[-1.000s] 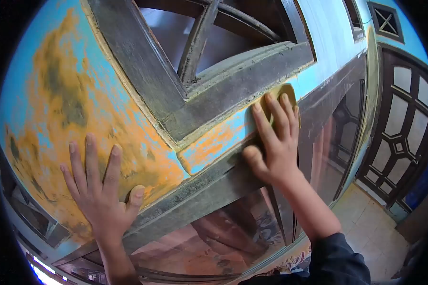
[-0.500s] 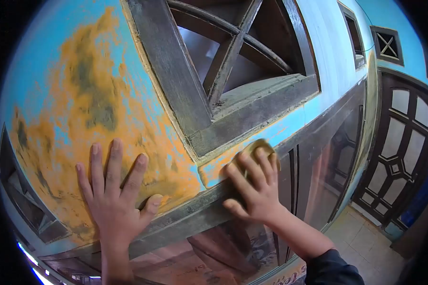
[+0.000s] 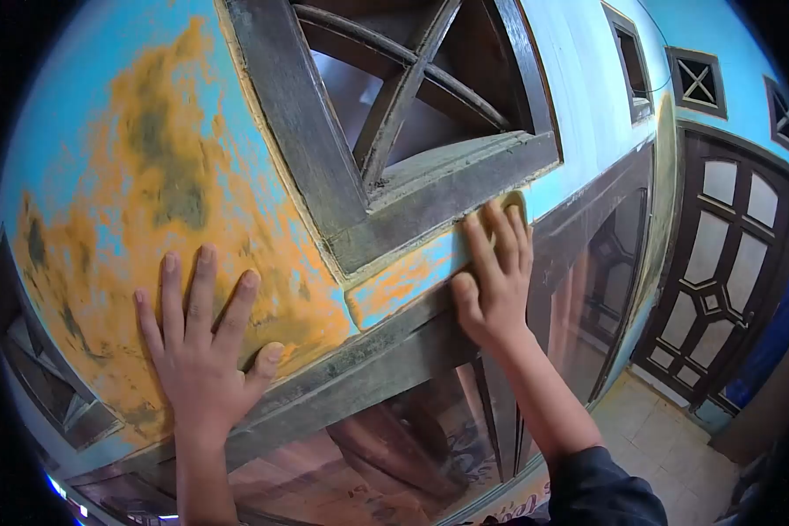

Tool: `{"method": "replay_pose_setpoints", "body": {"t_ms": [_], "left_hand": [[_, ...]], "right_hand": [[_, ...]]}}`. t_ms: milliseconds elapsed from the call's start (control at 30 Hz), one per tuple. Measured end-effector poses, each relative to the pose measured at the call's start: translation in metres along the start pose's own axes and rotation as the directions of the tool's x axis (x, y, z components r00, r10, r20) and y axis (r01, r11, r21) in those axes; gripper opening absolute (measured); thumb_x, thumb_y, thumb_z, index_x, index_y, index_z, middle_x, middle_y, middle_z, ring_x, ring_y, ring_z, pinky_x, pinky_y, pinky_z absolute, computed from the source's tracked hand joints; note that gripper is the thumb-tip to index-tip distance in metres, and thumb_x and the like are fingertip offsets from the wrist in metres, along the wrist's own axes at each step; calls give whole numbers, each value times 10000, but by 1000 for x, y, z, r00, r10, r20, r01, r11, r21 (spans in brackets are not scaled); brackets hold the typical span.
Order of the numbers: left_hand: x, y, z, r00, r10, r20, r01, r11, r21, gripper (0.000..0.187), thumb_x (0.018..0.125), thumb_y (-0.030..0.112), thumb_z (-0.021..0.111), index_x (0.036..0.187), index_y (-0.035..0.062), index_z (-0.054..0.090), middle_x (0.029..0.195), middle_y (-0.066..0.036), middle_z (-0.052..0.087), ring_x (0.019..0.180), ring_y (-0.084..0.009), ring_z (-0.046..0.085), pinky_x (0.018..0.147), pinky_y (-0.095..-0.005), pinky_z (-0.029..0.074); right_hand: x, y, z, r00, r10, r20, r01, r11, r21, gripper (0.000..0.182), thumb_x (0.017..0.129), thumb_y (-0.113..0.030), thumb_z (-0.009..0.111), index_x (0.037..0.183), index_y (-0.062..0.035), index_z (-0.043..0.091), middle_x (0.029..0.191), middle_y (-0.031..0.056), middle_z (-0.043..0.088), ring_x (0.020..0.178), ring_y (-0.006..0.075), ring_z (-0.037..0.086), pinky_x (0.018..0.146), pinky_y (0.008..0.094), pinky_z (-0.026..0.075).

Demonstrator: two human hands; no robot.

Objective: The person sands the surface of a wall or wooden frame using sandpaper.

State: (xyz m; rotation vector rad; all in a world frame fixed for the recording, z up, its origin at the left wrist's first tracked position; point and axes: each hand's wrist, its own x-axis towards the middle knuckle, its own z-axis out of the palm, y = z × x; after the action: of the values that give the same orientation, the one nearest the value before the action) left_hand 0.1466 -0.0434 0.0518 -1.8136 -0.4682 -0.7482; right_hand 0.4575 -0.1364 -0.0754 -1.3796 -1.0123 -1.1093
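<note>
My left hand [image 3: 203, 351] lies flat with its fingers spread on the wall [image 3: 162, 237], where blue paint is worn through to orange with dark patches. My right hand [image 3: 500, 272] presses a thin brownish pad [image 3: 517, 203] against the narrow blue and orange strip [image 3: 403, 282] below the window frame. Most of the pad is hidden behind the fingers; only its rounded edge shows past the fingertips.
Above the strip is a dusty wooden window frame [image 3: 302, 131] with crossed bars. A dark wooden beam [image 3: 342, 386] runs below, over glass panes. At right stand a panelled door [image 3: 719, 254] and a tiled floor [image 3: 644, 430].
My right hand and the pad have moved right and up along the strip, and the fingers are closer together. My left hand stays at the same place on the wall. The view has shifted slightly.
</note>
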Motion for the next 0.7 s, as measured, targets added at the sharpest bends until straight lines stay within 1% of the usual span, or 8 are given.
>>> {"method": "replay_pose_setpoints", "body": {"t_ms": [100, 167, 233, 300, 367, 533, 567, 700], "left_hand": [[0, 0, -2, 1000, -6, 15, 6, 1000, 0, 631, 959, 580, 444, 1501, 256, 455, 1631, -102, 311, 1505, -403, 237, 1209, -622, 106], [0, 1, -1, 1000, -10, 12, 10, 1000, -3, 631, 956, 585, 446, 1495, 258, 464, 1631, -99, 312, 1505, -401, 237, 1209, -621, 107], [1, 0, -1, 1000, -13, 6, 14, 1000, -3, 631, 953, 590, 449, 1488, 257, 475, 1630, -99, 315, 1505, -399, 239, 1209, -620, 108], [0, 1, -1, 1000, -17, 12, 17, 1000, -16, 631, 950, 596, 452, 1479, 253, 489, 1627, -100, 321, 1504, -399, 242, 1210, -619, 108], [0, 2, -2, 1000, -20, 18, 20, 999, -28, 630, 947, 596, 460, 1472, 250, 499, 1624, -104, 326, 1504, -399, 242, 1208, -619, 109], [0, -1, -4, 1000, -9, 23, 10, 997, -72, 628, 938, 595, 485, 1457, 245, 516, 1617, -113, 338, 1502, -397, 245, 1192, -634, 113], [-3, -5, -3, 1000, -1, 28, 3, 998, -68, 628, 937, 597, 484, 1456, 244, 516, 1616, -114, 338, 1501, -398, 247, 1191, -635, 115], [-25, -28, -2, 999, -6, 34, 7, 999, -43, 622, 939, 606, 479, 1458, 264, 516, 1615, -116, 339, 1495, -393, 261, 1185, -641, 124]], "right_hand": [[-13, -32, 0, 998, -33, 55, 28, 995, 93, 642, 931, -517, 571, 1476, -184, 509, 1548, 146, 401, 1475, 409, 271, 1204, 584, 149], [-37, -48, 0, 923, -319, 214, 288, 944, 164, 637, 924, -588, 562, 1470, -262, 523, 1560, 114, 399, 1484, 384, 266, 1217, 574, 119], [-32, -31, -3, 899, -370, 235, 352, 929, 117, 631, 915, -593, 577, 1447, -256, 549, 1554, 112, 406, 1476, 383, 282, 1216, 575, 125], [-19, -13, -3, 991, -89, 101, 84, 995, 59, 601, 940, -507, 572, 1447, -186, 546, 1551, 150, 401, 1466, 414, 284, 1201, 591, 141], [-16, -14, 2, 999, -8, 36, 7, 1000, 15, 626, 930, -483, 581, 1454, -144, 534, 1555, 170, 387, 1469, 427, 269, 1196, 602, 138], [-37, -55, 1, 922, -306, 239, 273, 949, 159, 598, 937, -628, 519, 1446, -317, 554, 1519, 43, 468, 1458, 335, 329, 1220, 567, 116], [-32, -45, 2, 911, -354, 210, 338, 935, 106, 572, 954, -584, 518, 1436, -280, 567, 1516, 78, 465, 1452, 358, 330, 1214, 568, 134], [-30, -56, 6, 985, -92, 147, 84, 995, 61, 593, 961, -558, 514, 1417, -185, 579, 1540, 146, 421, 1463, 419, 285, 1197, 594, 132]]}}
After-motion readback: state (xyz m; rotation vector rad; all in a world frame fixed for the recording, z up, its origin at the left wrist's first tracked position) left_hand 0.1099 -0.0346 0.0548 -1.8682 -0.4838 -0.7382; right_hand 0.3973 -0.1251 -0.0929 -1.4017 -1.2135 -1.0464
